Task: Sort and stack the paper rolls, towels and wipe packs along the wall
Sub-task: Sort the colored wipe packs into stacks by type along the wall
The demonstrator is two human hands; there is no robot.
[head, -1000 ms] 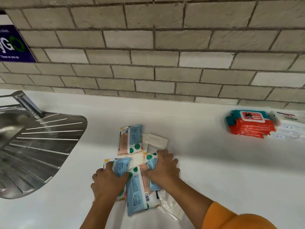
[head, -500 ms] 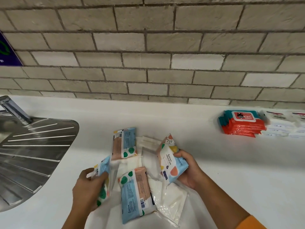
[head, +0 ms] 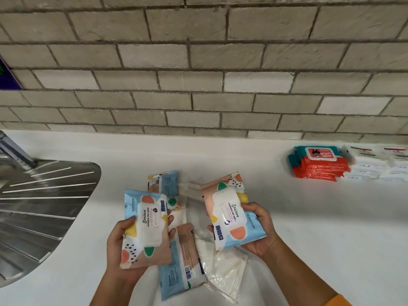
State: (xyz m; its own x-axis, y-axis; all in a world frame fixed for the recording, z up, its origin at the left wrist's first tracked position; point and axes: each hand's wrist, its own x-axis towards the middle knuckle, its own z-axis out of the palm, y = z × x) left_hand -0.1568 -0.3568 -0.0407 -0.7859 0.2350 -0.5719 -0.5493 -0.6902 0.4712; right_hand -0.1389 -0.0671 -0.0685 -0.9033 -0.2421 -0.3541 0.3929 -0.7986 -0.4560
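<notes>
Currently I see both hands off the table, each clamped on one wipe pack, label side up, probably so I can match brand before stacking. Left hand (head: 123,246) grips the left pack (head: 146,228); right hand (head: 261,233) grips the right pack (head: 231,212), hands apart. Below them two more matching packs (head: 178,259) lie face down on a clear plastic bag (head: 225,263), unsorted. Red wipe stack (head: 318,165) sits far right against the brick wall (head: 198,74), white packs (head: 375,164) touching it. My guess: the held pair goes next to those.
</notes>
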